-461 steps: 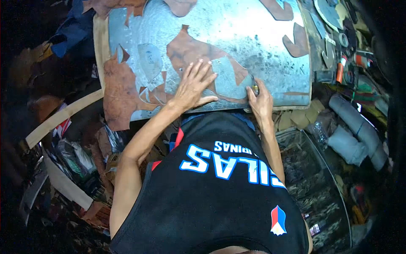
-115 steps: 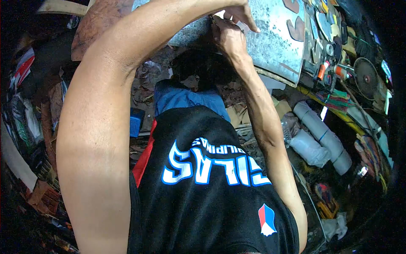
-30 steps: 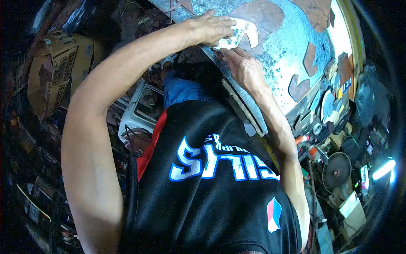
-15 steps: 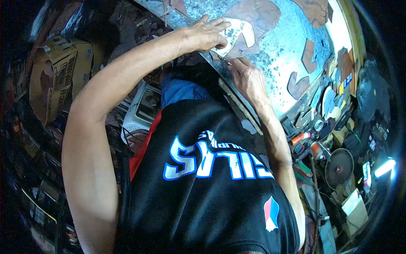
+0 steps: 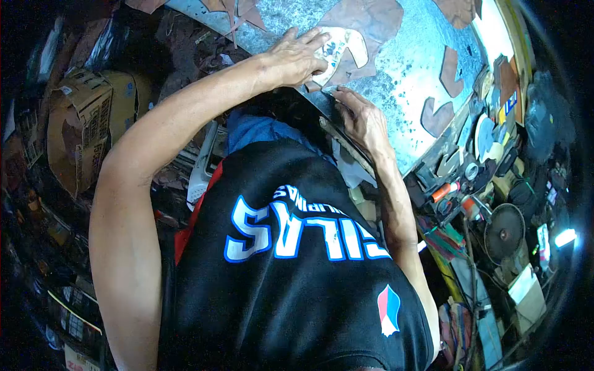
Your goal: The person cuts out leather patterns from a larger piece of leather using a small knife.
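Note:
My left hand (image 5: 297, 59) lies with spread fingers on a white curved template (image 5: 349, 49), pressing it onto a piece of brown leather (image 5: 380, 21) on the metal-topped table (image 5: 402, 80). The template has dark marks on it. My right hand (image 5: 360, 117) is at the table's near edge, just right of the template's lower end. Its fingers are bent and pinched together round something too small to make out.
Cut brown pieces (image 5: 437, 116) (image 5: 451, 73) lie on the table's right part, with more scraps (image 5: 247, 15) at the upper left. Tools, a can (image 5: 471, 170) and orange-banded spools crowd the right side, near a round fan (image 5: 504, 232). A cardboard box (image 5: 80, 130) stands left.
My left hand has shifted slightly left with the template. My right hand's fingertips have moved a little down along the table edge, and the thin tool seen there earlier is now hard to see.

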The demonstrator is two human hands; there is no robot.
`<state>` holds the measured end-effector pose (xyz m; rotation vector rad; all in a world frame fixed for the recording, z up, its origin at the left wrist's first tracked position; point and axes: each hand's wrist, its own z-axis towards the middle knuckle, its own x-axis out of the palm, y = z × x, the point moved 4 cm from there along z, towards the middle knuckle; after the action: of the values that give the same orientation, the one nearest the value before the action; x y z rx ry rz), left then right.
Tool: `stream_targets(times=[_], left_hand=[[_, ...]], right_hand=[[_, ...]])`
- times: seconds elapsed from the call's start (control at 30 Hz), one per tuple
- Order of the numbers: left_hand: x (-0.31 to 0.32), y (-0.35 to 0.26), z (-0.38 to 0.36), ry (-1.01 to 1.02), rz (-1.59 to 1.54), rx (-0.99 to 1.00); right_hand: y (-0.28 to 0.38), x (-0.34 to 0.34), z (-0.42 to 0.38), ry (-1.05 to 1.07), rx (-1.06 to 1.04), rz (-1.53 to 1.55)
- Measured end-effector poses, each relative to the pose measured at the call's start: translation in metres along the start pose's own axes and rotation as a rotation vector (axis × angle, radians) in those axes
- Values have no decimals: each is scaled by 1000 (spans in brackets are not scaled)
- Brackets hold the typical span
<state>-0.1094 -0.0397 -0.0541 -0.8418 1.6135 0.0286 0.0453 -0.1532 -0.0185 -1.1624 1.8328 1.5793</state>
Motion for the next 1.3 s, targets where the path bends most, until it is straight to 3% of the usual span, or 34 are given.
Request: stream_targets(times=[0.13, 0.37, 0.43, 0.5, 0.53, 0.67, 0.73, 0.77, 0.83, 0.97, 1.03, 1.1, 1.17, 1.3], left_hand=[[-3, 1, 2, 0, -24, 26], [-6, 1, 10, 96, 29, 57], [-5, 2, 12, 60, 24, 119], [-2, 6, 17, 54, 58, 137], [-7, 6, 16, 46, 33, 152], [-10, -1, 15, 48, 52, 172], [-9, -6, 18, -90, 108, 148], [-8, -9, 20, -100, 104, 149], [-8, -10, 22, -146, 151, 91], [-7, -17, 19, -209, 200, 23], [-9, -21, 19, -172, 207, -37], [-9, -24, 18, -165, 234, -71], [-9, -25, 17, -164, 218, -103], [-10, -28, 17, -133, 218, -155]], right_hand=[[-5, -1, -3, 54, 68, 32], [23, 1, -12, -179, 148, 99], [36, 11, -16, -166, 186, 38], [62, 26, -28, 30, 14, 198], [77, 26, -34, 9, 23, 287], [75, 21, -53, -143, 331, 374], [55, 10, -53, -289, 456, 366], [41, 4, -51, -263, 622, 391], [24, -22, -28, -342, 604, 271], [-23, -57, 47, -376, 257, 109], [-25, -64, 91, -273, -146, 5], [-33, -62, 124, -141, -195, -21], [-33, -55, 147, 18, -401, -142], [-27, -54, 165, 95, -563, -135]])
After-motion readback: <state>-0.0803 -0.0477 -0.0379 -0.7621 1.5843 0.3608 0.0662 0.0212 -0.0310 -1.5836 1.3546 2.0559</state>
